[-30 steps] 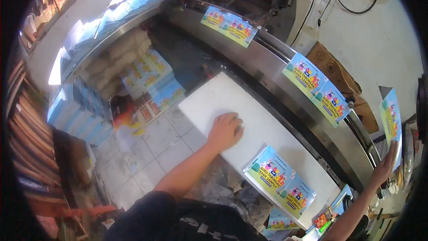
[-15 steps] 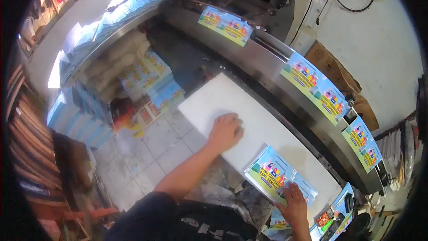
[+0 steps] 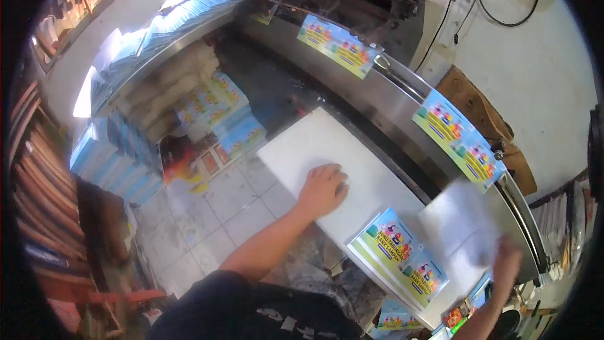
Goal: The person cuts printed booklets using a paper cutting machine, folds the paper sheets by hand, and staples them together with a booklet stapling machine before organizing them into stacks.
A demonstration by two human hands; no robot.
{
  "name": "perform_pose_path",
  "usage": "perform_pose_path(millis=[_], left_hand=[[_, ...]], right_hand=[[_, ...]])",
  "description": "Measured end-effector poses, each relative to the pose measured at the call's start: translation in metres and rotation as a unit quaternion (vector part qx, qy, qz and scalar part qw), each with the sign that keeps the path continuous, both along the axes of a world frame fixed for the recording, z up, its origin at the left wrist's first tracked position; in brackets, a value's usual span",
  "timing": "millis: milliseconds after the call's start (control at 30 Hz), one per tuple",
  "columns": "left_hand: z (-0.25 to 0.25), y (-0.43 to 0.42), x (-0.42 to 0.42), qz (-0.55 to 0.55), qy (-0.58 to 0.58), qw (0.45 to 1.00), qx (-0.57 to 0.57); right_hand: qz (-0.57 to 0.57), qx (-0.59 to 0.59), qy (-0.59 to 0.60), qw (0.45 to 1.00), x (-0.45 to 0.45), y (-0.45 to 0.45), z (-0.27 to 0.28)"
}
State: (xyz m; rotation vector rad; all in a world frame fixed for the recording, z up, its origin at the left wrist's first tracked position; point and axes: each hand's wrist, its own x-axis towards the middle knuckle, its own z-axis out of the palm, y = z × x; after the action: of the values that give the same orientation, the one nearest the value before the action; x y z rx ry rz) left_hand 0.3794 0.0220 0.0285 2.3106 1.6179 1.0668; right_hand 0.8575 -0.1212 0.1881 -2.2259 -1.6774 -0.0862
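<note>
My left hand (image 3: 324, 190) rests on the white board (image 3: 302, 145), its fingers curled over something dark and small that I cannot make out. To the right, my right hand (image 3: 505, 261) is blurred and grips a booklet (image 3: 462, 226) whose pale side shows. That booklet is smeared by motion above the board's right part. A stack of printed booklets (image 3: 397, 255) with blue and yellow covers lies on the board between my hands. Along the curved metal rail of the machine sit one printed booklet (image 3: 458, 141) and, farther back, another booklet (image 3: 338, 44).
Booklet stacks (image 3: 116, 160) stand on the tiled floor (image 3: 214, 214) at the left, with more piles (image 3: 236, 129) behind. A long row of booklets (image 3: 182, 19) lies on the upper-left ledge. Cardboard (image 3: 478, 113) leans on the wall. Small items (image 3: 458, 315) lie at the lower right.
My right hand has left the stack and moved right, now with a booklet in it. The booklet at the rail's right end is gone from there. The view has shifted slightly; my left hand stays on the board.
</note>
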Motion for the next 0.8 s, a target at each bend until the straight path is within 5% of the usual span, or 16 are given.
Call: perform_pose_path(millis=[67, 133, 200, 233, 367, 400, 500, 633, 667, 800], left_hand=[[0.001, -0.003, -0.002, -0.002, 0.004, 1.0, -0.015], [-0.001, -0.004, -0.001, -0.001, 0.007, 1.0, -0.008], [-0.001, -0.005, 0.0, -0.001, 0.008, 1.0, 0.001], [0.001, -0.005, 0.0, -0.001, 0.011, 1.0, -0.001], [-0.003, -0.005, -0.001, -0.003, 0.003, 1.0, -0.006], [-0.003, -0.005, -0.001, 0.0, 0.002, 1.0, -0.006], [-0.004, -0.006, 0.001, -0.005, -0.003, 1.0, 0.006], [0.0, -0.003, 0.002, -0.001, 0.008, 1.0, 0.011], [0.001, -0.003, 0.0, 0.003, 0.011, 1.0, 0.005], [-0.001, -0.003, 0.001, 0.001, -0.008, 1.0, 0.016]], right_hand=[[-0.01, 0.196, -0.012, 0.981, 0.101, 0.005, 0.011], [-0.095, 0.241, -0.022, 0.966, 0.067, 0.022, 0.052], [0.013, 0.347, -0.267, 0.899, 0.1, 0.041, 0.048], [0.013, 0.348, -0.267, 0.899, 0.108, 0.047, 0.037], [0.072, 0.187, -0.114, 0.973, 0.127, 0.053, -0.065], [0.102, 0.172, -0.213, 0.956, 0.111, 0.044, -0.067], [0.051, 0.088, -0.144, 0.984, 0.104, 0.018, -0.085], [0.092, 0.009, -0.006, 0.996, 0.027, -0.008, -0.105], [0.057, -0.042, 0.055, 0.996, -0.05, -0.017, -0.078], [0.268, -0.149, -0.047, 0.951, -0.159, -0.055, -0.093]])
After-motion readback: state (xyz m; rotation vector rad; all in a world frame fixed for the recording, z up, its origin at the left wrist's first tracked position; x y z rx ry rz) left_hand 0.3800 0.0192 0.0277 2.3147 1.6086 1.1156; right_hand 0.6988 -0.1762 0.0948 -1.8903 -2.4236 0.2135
